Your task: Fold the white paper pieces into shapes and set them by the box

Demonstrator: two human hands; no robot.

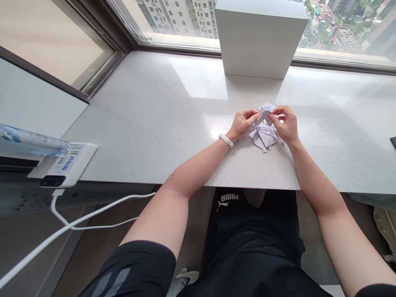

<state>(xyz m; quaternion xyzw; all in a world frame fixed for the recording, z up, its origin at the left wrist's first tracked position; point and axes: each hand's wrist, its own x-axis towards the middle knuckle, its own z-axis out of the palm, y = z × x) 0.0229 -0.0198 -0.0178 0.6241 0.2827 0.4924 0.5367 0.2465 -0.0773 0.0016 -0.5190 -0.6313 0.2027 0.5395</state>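
Observation:
Both my hands pinch a small folded paper piece (265,113), pale lilac-white with crease lines. My left hand (244,122) grips its left side between thumb and fingers, and a white band (226,140) circles that wrist. On the right side, my right hand (285,123) has its thumb and forefinger closed on the same paper. Directly below lies a pile of similar folded paper pieces (266,135), overlapping on the counter. My hands partly cover this pile, so where the held piece ends is hard to tell.
The speckled white counter (148,123) runs along the windows. A tall white box (256,45) stands beyond my hands. At the left edge sits a white power bank (72,163) with a white cable (102,206), beside a patterned tube-like object (34,138). A dark object (393,142) shows far right.

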